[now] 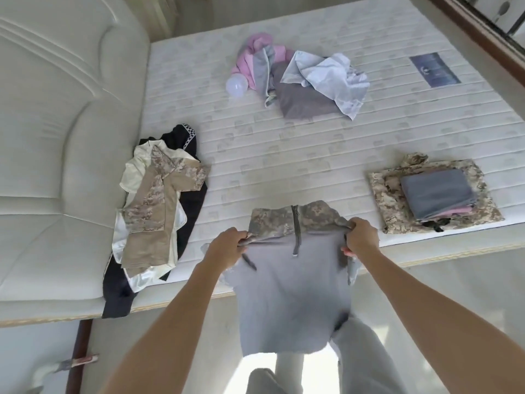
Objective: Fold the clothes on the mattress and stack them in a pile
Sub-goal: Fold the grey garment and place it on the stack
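A grey shirt with a camouflage collar and zip (292, 291) hangs over the near edge of the white mattress (284, 155). My left hand (225, 245) grips its left shoulder and my right hand (360, 236) grips its right shoulder, holding it up. To the right lies a folded pile (437, 194): a camouflage garment underneath, grey and pink pieces on top. An unfolded heap (159, 206) of tan camouflage, white and black clothes lies at the left edge. Further back sits a crumpled heap (304, 81) of pink, grey and pale blue clothes.
A white light bulb (236, 85) rests beside the far heap. A padded white headboard (56, 123) runs along the left. A blue label (434, 69) marks the mattress at the back right. My legs in pale trousers (358, 362) stand below the shirt on the floor.
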